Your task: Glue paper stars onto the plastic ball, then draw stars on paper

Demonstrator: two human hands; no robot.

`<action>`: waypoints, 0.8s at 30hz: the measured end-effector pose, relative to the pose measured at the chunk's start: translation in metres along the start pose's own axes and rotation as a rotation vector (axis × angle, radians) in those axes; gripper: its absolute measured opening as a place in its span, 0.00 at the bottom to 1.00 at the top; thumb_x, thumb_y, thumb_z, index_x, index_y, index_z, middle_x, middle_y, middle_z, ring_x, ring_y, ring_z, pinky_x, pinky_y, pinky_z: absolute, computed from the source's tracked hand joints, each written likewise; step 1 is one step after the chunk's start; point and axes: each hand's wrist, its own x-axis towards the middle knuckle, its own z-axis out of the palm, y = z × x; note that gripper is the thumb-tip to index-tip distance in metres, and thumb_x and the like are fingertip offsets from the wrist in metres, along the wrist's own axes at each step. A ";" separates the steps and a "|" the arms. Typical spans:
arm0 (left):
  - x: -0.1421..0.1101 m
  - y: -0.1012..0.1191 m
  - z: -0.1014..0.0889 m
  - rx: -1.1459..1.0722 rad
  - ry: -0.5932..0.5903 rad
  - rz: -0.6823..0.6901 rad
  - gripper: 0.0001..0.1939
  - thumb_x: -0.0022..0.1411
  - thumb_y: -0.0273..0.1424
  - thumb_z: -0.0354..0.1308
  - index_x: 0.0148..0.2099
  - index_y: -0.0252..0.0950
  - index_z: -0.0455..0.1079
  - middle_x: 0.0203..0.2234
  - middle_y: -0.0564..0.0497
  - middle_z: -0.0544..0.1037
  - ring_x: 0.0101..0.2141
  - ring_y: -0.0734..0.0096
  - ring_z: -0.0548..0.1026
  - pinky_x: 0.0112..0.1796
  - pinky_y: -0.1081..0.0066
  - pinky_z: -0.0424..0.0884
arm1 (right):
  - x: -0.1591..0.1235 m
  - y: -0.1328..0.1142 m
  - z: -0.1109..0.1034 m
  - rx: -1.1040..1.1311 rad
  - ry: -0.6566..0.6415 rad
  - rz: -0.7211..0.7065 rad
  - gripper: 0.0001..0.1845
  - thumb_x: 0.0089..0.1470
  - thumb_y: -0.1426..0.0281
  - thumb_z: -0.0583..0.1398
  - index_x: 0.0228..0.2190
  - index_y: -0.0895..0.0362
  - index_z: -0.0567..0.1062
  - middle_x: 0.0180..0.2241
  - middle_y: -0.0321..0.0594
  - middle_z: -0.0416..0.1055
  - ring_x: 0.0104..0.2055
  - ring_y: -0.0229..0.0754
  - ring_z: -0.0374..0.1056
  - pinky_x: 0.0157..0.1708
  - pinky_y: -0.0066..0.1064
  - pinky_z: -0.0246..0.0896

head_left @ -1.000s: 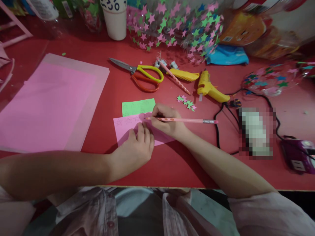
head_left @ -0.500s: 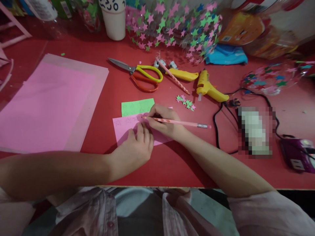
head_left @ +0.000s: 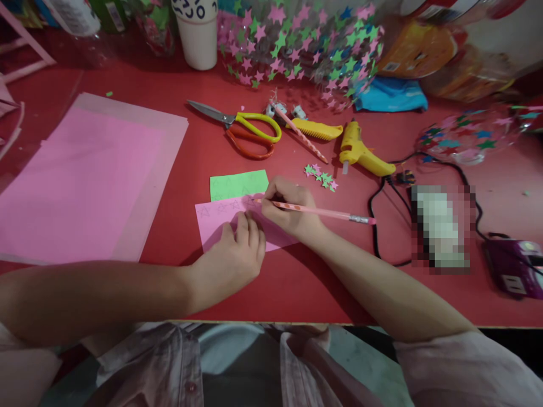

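A pink pencil (head_left: 331,213) with an eraser end is pinched in my right hand (head_left: 292,209). Its tip meets the top edge area of a pink paper sheet (head_left: 207,226), where several stars are drawn in a row. My left hand (head_left: 233,251) rests on that sheet with its fingers laid down, slightly bent and holding nothing. Behind the sheet lies a green paper piece (head_left: 237,183) with faint star outlines, its lower edge meeting the pink sheet. My right hand covers part of the pink sheet.
Scissors (head_left: 254,117), a second pencil (head_left: 303,135), a yellow cutter (head_left: 320,129) and a yellow glue gun (head_left: 360,152) lie behind my hands. Small cut stars (head_left: 324,180) sit nearby. Large pink sheets (head_left: 85,181) are at left; a black cord (head_left: 373,226) loops at right.
My right hand and pencil shifted slightly left, then back right along the row of drawn stars, with the pencil's angle changing a little. My left hand stayed on the pink sheet.
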 end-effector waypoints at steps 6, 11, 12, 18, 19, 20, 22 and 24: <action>0.000 0.000 0.001 -0.010 0.010 0.005 0.19 0.61 0.20 0.47 0.51 0.17 0.70 0.44 0.26 0.77 0.45 0.43 0.77 0.34 0.62 0.77 | 0.000 -0.001 -0.001 0.037 0.031 -0.007 0.08 0.44 0.75 0.56 0.20 0.54 0.60 0.16 0.26 0.55 0.19 0.29 0.51 0.19 0.25 0.45; -0.001 0.000 0.000 -0.010 -0.002 0.007 0.19 0.61 0.20 0.47 0.52 0.16 0.69 0.45 0.25 0.77 0.46 0.43 0.77 0.34 0.62 0.77 | 0.001 0.000 -0.002 0.021 0.040 0.030 0.08 0.42 0.75 0.56 0.20 0.55 0.60 0.16 0.26 0.56 0.19 0.29 0.50 0.19 0.25 0.43; -0.001 0.000 0.000 -0.010 -0.001 0.006 0.19 0.61 0.19 0.47 0.52 0.16 0.69 0.45 0.25 0.77 0.46 0.42 0.77 0.33 0.62 0.77 | 0.001 0.000 -0.002 0.022 0.036 0.031 0.08 0.42 0.75 0.56 0.20 0.55 0.60 0.16 0.26 0.56 0.19 0.29 0.50 0.19 0.25 0.43; -0.001 0.001 0.001 -0.008 0.001 0.004 0.19 0.61 0.19 0.46 0.52 0.16 0.69 0.45 0.26 0.77 0.45 0.42 0.77 0.33 0.62 0.77 | 0.000 -0.002 -0.003 0.017 -0.002 0.020 0.09 0.44 0.76 0.56 0.20 0.55 0.60 0.17 0.26 0.56 0.20 0.29 0.51 0.20 0.25 0.45; -0.001 0.001 0.001 -0.009 0.000 0.003 0.19 0.61 0.19 0.46 0.52 0.16 0.69 0.45 0.26 0.77 0.46 0.42 0.77 0.33 0.62 0.77 | -0.001 -0.002 -0.003 0.019 -0.008 0.019 0.09 0.44 0.76 0.56 0.19 0.55 0.60 0.17 0.26 0.56 0.20 0.28 0.51 0.20 0.25 0.45; -0.001 0.001 0.001 -0.010 0.000 0.000 0.19 0.61 0.19 0.46 0.52 0.16 0.70 0.44 0.26 0.77 0.46 0.42 0.77 0.33 0.62 0.77 | -0.001 -0.002 -0.003 0.024 -0.019 0.015 0.10 0.44 0.76 0.56 0.19 0.55 0.59 0.17 0.26 0.55 0.19 0.28 0.50 0.20 0.25 0.45; 0.000 0.001 0.001 -0.005 0.000 -0.004 0.19 0.62 0.19 0.46 0.52 0.17 0.69 0.44 0.26 0.77 0.46 0.43 0.77 0.34 0.62 0.77 | -0.001 -0.003 -0.003 0.040 -0.047 0.005 0.10 0.44 0.76 0.57 0.19 0.55 0.60 0.16 0.26 0.55 0.19 0.28 0.50 0.20 0.25 0.44; 0.000 0.001 0.001 0.004 -0.003 -0.008 0.19 0.62 0.20 0.47 0.52 0.17 0.69 0.45 0.26 0.77 0.46 0.43 0.77 0.34 0.62 0.77 | -0.001 -0.003 -0.004 0.049 -0.076 -0.009 0.09 0.44 0.76 0.57 0.20 0.55 0.60 0.16 0.26 0.55 0.19 0.28 0.50 0.19 0.24 0.44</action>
